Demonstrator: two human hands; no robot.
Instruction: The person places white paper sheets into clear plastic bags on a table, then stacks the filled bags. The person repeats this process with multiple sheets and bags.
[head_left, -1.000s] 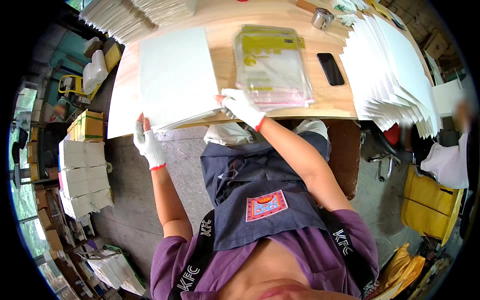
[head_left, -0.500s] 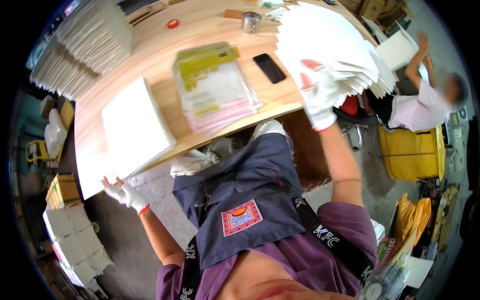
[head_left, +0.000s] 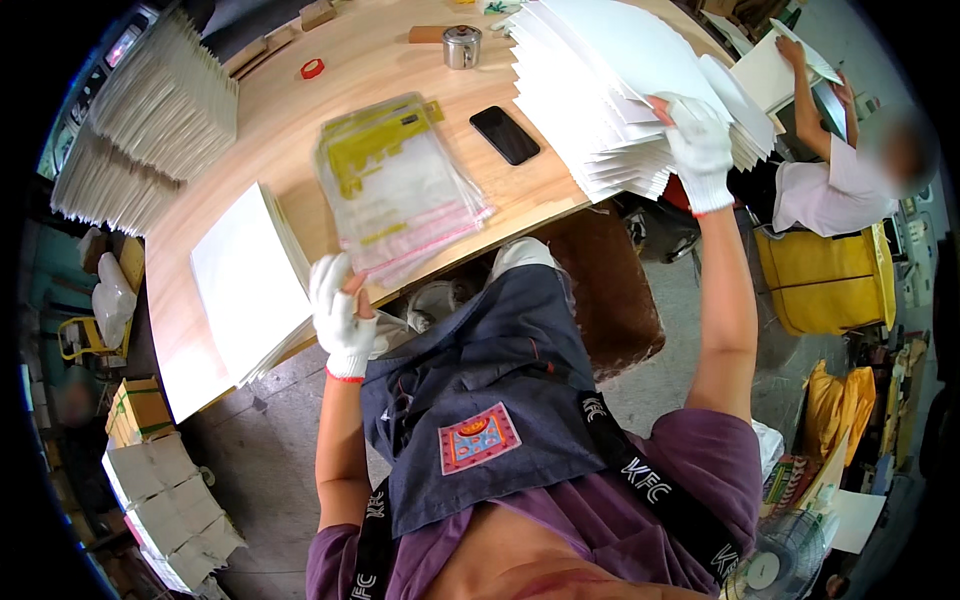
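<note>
My right hand (head_left: 697,140), in a white glove with bare fingertips, is at the near right edge of a tall, fanned pile of white sheets (head_left: 600,70). Its thumb and fingers close on the edge of an upper sheet; the glove partly hides the grip. My left hand (head_left: 343,312), gloved the same way, hovers beside the near right corner of a lower white stack (head_left: 250,275). Its thumb stands apart from the fingers, and nothing shows between them. Between the two stacks lies a pile of clear plastic bags (head_left: 400,190) with yellow-green print and pink edges.
A black phone (head_left: 505,135) lies right of the bags. Farther back are a metal cup (head_left: 462,47) and a red tape roll (head_left: 313,69). Tall paper stacks (head_left: 165,95) stand at the far left. A co-worker (head_left: 835,190) handles white sheets at the right.
My right hand has moved right and farther onto the tall pile, closing at a sheet's edge. My left hand has gone from the low stack's near left side to its right corner.
</note>
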